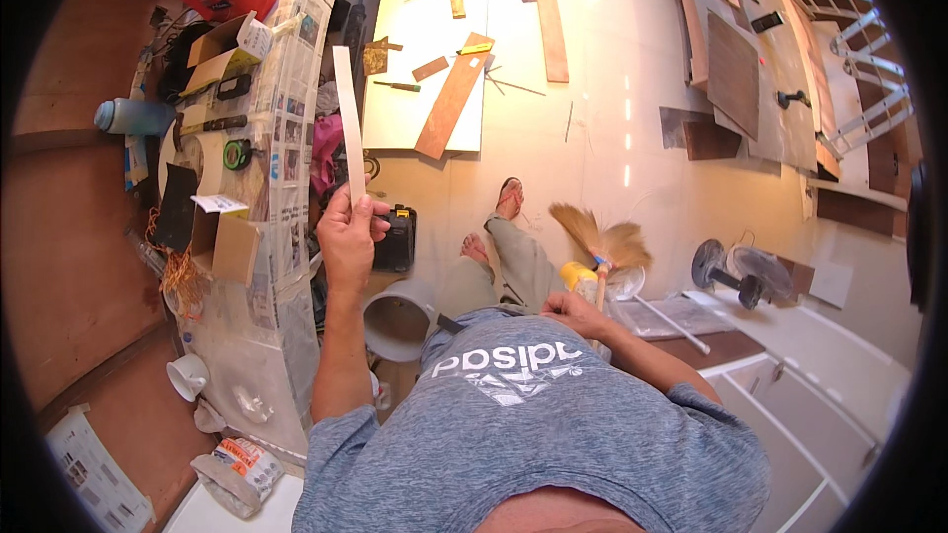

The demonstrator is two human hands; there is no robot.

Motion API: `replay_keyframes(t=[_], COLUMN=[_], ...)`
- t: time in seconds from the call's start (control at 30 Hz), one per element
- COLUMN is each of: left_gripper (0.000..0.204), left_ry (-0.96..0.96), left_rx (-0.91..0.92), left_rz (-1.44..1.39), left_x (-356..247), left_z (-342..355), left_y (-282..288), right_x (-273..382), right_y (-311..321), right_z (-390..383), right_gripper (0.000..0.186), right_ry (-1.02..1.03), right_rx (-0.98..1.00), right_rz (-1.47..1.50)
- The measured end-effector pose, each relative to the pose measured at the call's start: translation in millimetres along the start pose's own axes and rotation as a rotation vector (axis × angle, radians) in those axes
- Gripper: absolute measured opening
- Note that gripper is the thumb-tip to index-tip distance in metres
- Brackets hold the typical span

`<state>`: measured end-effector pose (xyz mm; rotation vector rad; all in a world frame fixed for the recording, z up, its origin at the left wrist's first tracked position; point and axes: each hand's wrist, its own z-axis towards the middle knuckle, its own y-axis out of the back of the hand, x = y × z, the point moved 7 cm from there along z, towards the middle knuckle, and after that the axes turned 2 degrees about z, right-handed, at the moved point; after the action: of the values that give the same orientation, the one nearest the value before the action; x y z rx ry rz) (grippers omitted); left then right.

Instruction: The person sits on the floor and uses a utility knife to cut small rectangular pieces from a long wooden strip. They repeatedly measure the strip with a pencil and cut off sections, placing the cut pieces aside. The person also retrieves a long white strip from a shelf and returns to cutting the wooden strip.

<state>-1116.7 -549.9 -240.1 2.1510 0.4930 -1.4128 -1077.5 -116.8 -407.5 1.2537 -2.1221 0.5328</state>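
Note:
My left hand (348, 235) is closed around the lower end of a long, thin white strip (346, 109), which stands up from the fingers with a slight bend. Close by that hand is a black tool case (398, 239) with a yellow latch. My right hand (576, 314) rests at my waist by the shirt hem, its fingers curled; what they hold, if anything, is hidden. A broom (600, 242) with straw-coloured bristles is right beside it, its handle running down behind my forearm.
A paper-covered bench (286, 148) at left bears a blue bottle (138, 117), green tape (237, 154) and boxes. A white panel (395, 123) with wooden boards (456, 94) lies ahead. A grey bucket (397, 321) stands by my legs. Panels (731, 74) and a ladder (869, 59) are at right.

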Motion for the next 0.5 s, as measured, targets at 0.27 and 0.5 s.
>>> replay_keyframes(t=[0.27, 0.5], left_gripper=[0.027, 0.038], left_ry=[-0.186, -0.655], left_rx=[-0.123, -0.069], left_rz=[0.055, 0.562], left_x=[46, 171], left_z=[121, 242], left_y=[-94, -152], right_x=[51, 85], right_y=[173, 327], right_z=[262, 596], right_gripper=[0.024, 0.034], right_ry=[0.036, 0.250], right_rx=[0.064, -0.733], right_rz=[-0.214, -0.604])
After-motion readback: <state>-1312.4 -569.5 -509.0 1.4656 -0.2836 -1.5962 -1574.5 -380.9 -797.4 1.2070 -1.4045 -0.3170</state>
